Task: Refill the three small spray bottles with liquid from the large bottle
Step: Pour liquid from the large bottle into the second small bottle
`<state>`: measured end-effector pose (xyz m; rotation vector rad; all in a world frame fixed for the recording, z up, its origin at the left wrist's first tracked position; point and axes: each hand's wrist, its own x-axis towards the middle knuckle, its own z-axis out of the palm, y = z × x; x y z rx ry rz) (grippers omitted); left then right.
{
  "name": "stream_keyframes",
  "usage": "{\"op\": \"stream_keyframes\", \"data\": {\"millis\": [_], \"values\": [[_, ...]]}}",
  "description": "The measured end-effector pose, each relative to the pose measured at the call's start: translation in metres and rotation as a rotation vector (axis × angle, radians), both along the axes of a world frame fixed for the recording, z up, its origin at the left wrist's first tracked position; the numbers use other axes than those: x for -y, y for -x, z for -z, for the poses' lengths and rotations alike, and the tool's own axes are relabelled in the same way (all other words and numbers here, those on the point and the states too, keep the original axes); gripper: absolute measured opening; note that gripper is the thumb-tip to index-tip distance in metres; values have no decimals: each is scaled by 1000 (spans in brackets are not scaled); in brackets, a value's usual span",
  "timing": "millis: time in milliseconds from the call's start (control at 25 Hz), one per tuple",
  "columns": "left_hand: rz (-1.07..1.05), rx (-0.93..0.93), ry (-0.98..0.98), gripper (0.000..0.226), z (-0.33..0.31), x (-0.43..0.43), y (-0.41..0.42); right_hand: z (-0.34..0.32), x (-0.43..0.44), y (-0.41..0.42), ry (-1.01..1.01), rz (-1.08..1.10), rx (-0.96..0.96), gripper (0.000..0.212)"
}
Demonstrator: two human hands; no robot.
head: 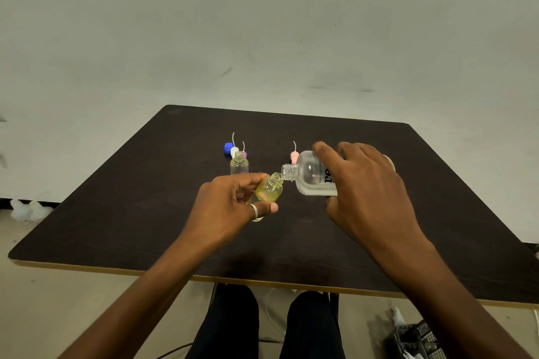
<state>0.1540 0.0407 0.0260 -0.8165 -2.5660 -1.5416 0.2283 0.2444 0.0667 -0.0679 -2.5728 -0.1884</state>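
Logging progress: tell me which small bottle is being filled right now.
The small yellowish bottle tilted in the left hand, its mouth meeting the large bottle. The other visible small bottle stands untouched behind it.

A dark brown table (pixel 145 213) with a pale edge strip stands against a plain, off-white wall (pixel 262 23) — the wall has a few small scuff marks. Under the table's near edge the floor (pixel 43 315) is light beige, evenly lit.

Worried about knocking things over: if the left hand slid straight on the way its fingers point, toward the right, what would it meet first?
Probably the large bottle: its neck already meets the small bottle held in the left hand. Depth is unclear.
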Motion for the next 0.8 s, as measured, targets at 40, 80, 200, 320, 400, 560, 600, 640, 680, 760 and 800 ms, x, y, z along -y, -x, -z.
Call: {"op": "stream_keyframes", "data": {"millis": [40, 80, 200, 320, 400, 560, 600, 640, 680, 760, 800], "values": [[0, -2, -2, 50, 0, 0, 0, 0, 0, 0, -2, -1, -5, 74], [1, -4, -4, 50, 0, 0, 0, 0, 0, -1, -3, -2, -9, 73], [2, 0, -3, 50, 0, 0, 0, 0, 0, -1, -2, -4, -6, 74], [2, 0, 7, 50, -1, -1, 0, 0, 0, 0, -8, -3, -3, 74], [5, 3, 2, 50, -1, -1, 0, 1, 0, 0, -8, -1, -8, 74], [0, -1, 11, 51, 1, 0, 1, 1, -1, 0, -6, 0, 2, 75], [1, -3, 9, 51, 1, 0, 1, 1, -1, 0, -6, 2, 2, 75], [2, -7, 9, 51, 1, 0, 1, 1, 0, 0, -9, 5, -1, 75], [3, -10, 11, 51, 1, 0, 0, 1, 0, 0, -13, 6, -5, 74], [3, -11, 15, 51, 0, -1, 0, 1, 0, 0, -18, 8, -8, 74], [1, -9, 17, 51, 1, -1, 1, 1, 0, 0, -15, 7, -9, 74]]}}
